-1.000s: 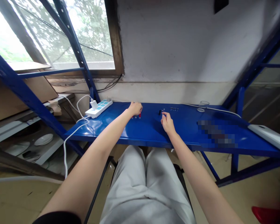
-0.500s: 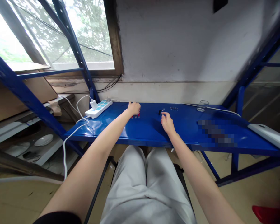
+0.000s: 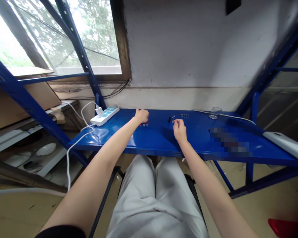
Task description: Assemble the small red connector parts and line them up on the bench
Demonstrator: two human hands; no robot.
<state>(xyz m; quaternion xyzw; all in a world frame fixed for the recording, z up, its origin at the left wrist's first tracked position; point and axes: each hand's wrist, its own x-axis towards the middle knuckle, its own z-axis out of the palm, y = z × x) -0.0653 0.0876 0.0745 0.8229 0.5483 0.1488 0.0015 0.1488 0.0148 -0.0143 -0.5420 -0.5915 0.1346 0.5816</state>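
My left hand (image 3: 142,115) is closed at the back of the blue table, fingers curled down over a small red piece (image 3: 147,123) with silvery tips poking out below. Most of that piece is hidden under the hand. To its right, my right hand (image 3: 180,130) is pinched just above the tabletop. Something tiny and pale shows at its fingertips, too small to name. Just beyond lie a short black cylinder (image 3: 169,119) and a small curved shiny bit (image 3: 173,116). Several tiny metal parts (image 3: 185,115) stand in rows behind the right hand.
A white power strip (image 3: 105,115) with a plugged-in charger lies at the left end, its cable hanging off the table (image 3: 154,142). To the right are a clear glass cup (image 3: 215,112), a blurred-out dark object (image 3: 230,142) and a white flat case (image 3: 286,145). A wall rises behind.
My right hand has shifted slightly right, away from the black cylinder, leaving it in fuller view. My left hand stays over the red piece.
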